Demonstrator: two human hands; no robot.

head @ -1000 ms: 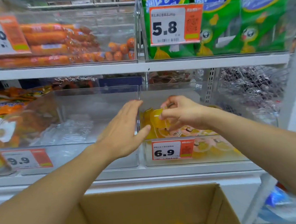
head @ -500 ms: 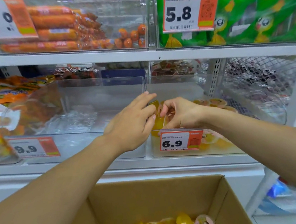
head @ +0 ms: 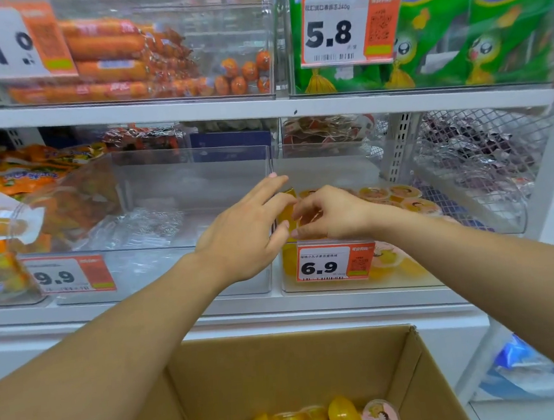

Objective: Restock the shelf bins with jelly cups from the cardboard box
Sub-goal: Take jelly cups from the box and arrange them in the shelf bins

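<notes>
The step in hand looks like placing: both hands are over the clear jelly-cup bin [head: 360, 283] (the one tagged 6.9), settling a yellow jelly cup [head: 286, 214] at its front left corner. The right hand [head: 333, 214] has its grip curled, fingertips pinched down on something at the bin's front edge, most likely that cup, though the fingers hide the contact. The left hand [head: 247, 233] has a loose, half-open grip, fingers extended against the cup's side and the bin wall, steadying rather than clasping. Next, I judge, the cup wants releasing upright among its neighbours, then a reach down to the cardboard box [head: 284, 371] below the grips for more. The cups are small, translucent yellow domes with printed foil lids; several lie behind the right grip, lids up.
</notes>
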